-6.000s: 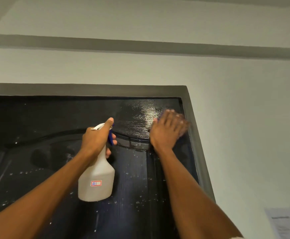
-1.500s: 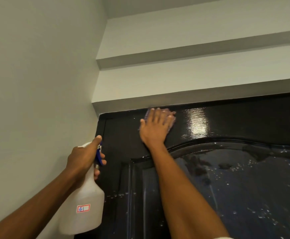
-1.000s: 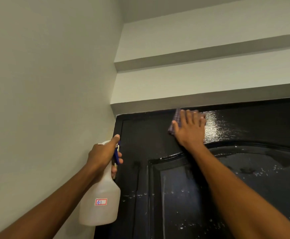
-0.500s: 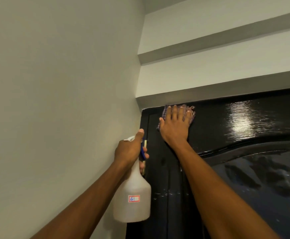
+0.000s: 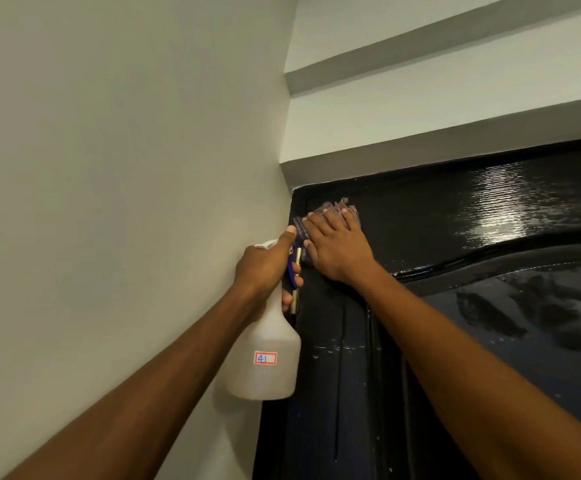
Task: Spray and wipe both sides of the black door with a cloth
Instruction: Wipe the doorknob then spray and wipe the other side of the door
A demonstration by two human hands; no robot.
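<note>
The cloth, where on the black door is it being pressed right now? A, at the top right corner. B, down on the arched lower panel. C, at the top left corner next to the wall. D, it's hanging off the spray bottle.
C: the right hand lies flat on the cloth at the top left corner of the black door, beside the wall.

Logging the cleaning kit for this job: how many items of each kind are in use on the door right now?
Spray bottle: 1, gripped by the left hand
Cloth: 1, pressed flat on the black door under the right hand
Total: 2
</note>
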